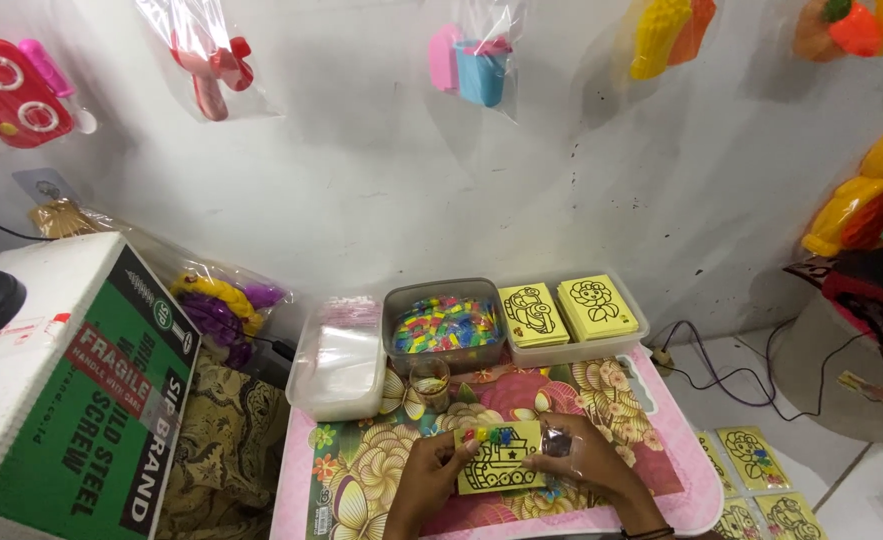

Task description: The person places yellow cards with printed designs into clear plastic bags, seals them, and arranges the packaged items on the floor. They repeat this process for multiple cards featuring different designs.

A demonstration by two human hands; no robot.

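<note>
Two hands on one yellow card (499, 458), low over the flowered counter (361, 470)! Left hand (429, 478) pinches the card's left edge, fingers closed on it. Right hand (581, 462) grips the right edge and also clutches something clear and crinkly, too small to make out. Coloured bits sit along the card's top. Just behind the card stands a small glass (429, 380); behind that, a tub of coloured pieces (444, 324), a tray of more cards (569, 312) to its right, a clear bag box (339, 358) to its left.
</note>
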